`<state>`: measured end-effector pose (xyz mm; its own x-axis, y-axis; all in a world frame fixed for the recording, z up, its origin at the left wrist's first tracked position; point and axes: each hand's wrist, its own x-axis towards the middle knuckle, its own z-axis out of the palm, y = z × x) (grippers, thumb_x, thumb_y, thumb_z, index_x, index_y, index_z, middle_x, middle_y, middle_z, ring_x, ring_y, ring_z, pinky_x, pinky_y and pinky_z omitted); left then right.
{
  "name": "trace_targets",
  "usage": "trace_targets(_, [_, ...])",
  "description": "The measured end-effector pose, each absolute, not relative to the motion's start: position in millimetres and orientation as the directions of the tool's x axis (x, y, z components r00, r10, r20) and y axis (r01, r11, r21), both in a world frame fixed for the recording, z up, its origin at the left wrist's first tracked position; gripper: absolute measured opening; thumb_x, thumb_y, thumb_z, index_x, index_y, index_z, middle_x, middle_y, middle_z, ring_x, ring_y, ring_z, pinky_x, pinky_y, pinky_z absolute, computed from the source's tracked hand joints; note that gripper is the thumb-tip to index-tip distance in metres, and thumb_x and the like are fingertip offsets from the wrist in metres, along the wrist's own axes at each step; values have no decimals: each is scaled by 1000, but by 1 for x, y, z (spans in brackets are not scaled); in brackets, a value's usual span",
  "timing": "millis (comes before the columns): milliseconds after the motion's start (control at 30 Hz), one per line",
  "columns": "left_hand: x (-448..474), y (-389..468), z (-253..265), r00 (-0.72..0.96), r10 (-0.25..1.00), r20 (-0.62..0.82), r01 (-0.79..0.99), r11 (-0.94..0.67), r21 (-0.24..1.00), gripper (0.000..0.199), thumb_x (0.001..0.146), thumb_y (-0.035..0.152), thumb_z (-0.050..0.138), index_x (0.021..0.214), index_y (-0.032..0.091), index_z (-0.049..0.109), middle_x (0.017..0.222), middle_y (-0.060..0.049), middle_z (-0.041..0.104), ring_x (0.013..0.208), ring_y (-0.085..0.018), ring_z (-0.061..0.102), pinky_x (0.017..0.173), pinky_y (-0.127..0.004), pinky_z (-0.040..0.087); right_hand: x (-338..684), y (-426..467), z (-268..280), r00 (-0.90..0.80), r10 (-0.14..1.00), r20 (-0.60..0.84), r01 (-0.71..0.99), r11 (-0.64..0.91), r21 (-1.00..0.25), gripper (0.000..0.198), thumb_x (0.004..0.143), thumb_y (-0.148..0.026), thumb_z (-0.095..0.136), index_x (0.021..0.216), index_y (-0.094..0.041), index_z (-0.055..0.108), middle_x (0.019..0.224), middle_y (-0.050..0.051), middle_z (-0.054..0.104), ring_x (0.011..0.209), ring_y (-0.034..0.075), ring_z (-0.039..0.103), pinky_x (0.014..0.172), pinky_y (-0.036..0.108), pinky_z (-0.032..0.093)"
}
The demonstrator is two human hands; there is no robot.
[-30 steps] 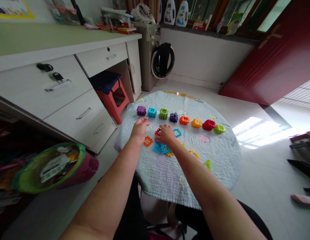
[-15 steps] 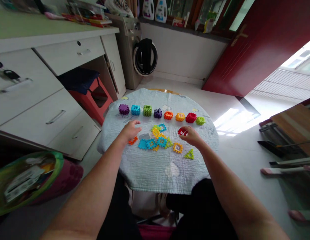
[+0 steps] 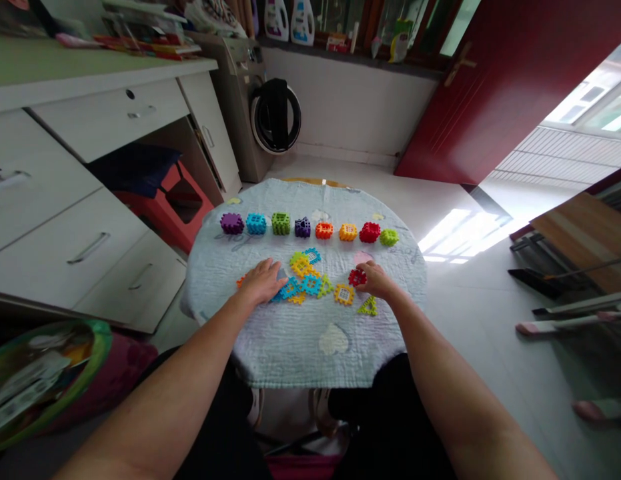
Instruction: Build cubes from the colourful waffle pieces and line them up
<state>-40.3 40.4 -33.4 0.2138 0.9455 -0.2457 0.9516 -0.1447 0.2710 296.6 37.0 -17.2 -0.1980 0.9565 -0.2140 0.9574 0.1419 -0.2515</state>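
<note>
On the cloth-covered table, my right hand (image 3: pixel 376 280) pinches the edge of a red square building tile (image 3: pixel 357 278), low over the cloth. My left hand (image 3: pixel 263 281) is open, palm down, at the left end of a loose pile, partly covering blue tiles (image 3: pixel 291 288). Its fingers are apart and I see nothing gripped. In the pile lie yellow tiles (image 3: pixel 301 267), more blue ones and a green triangular tile (image 3: pixel 325 287). A yellow-orange window tile (image 3: pixel 344 295) and another green triangle (image 3: pixel 368 307) lie near my right hand. An orange tile (image 3: pixel 241 281) shows beside my left wrist, mostly hidden.
Along the far side runs a row of stacked tiles, from a purple stack (image 3: pixel 232 223) to a lime green stack (image 3: pixel 389 237). A drawer cabinet (image 3: pixel 90 247), red stool (image 3: pixel 190 207) and bin (image 3: pixel 103 360) stand left. The washing machine door (image 3: pixel 293 120) hangs open beyond the table.
My left hand has come down and right onto the blue tiles. My right hand has lowered with the red tile, nearer the cloth. The whole view has shifted slightly.
</note>
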Motion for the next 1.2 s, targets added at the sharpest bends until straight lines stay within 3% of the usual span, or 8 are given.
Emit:
trace_targets(267, [-43,43,-29,270,945,-186,939,-216,268,51,80,37,55,127,17,51,141,-17,45,132,-30,39,106,-39,31,299,40,-20,-211,956,-204,959,162,-233,48,67,-26,72,112,-17,61,109,11,54,99,23,53,87,31,39])
trace_targets(433, [-43,44,-20,339,927,-162,911,-280,303,33,76,25,56,107,18,62,117,-12,57,112,-26,53,99,-35,39,294,38,-21,-218,957,-193,962,178,-207,45,66,-19,68,111,-16,61,107,12,54,97,23,52,88,33,39])
trace_targets(567, [-42,42,-13,339,923,-182,903,-265,339,27,73,14,53,96,20,64,106,-9,59,101,-23,57,92,-32,42,300,46,-14,-185,973,-142,954,143,-265,49,63,-19,68,111,-16,60,107,9,53,91,20,52,86,32,40])
trace_targets(800, [-43,43,-6,303,933,-194,917,-230,326,36,73,11,51,105,22,63,108,-8,61,102,-23,58,90,-33,43,338,112,29,-13,997,75,958,34,-284,55,68,-20,62,122,-18,55,114,11,52,101,23,51,90,32,40])
trace_targets(1000, [-60,49,-12,280,947,-161,930,-226,290,39,77,23,51,115,19,60,118,-12,58,110,-27,54,96,-36,40,352,167,36,-2,1000,-10,992,1,-128,54,67,-15,62,121,-17,58,116,12,54,101,22,53,92,30,41])
trace_targets(1200, [-67,47,-5,275,933,-233,944,-216,249,46,78,30,52,120,13,57,124,-16,56,116,-29,51,101,-38,35,358,181,24,-40,997,-61,994,34,-107,56,66,-9,63,121,-15,60,116,14,56,99,24,56,92,33,41])
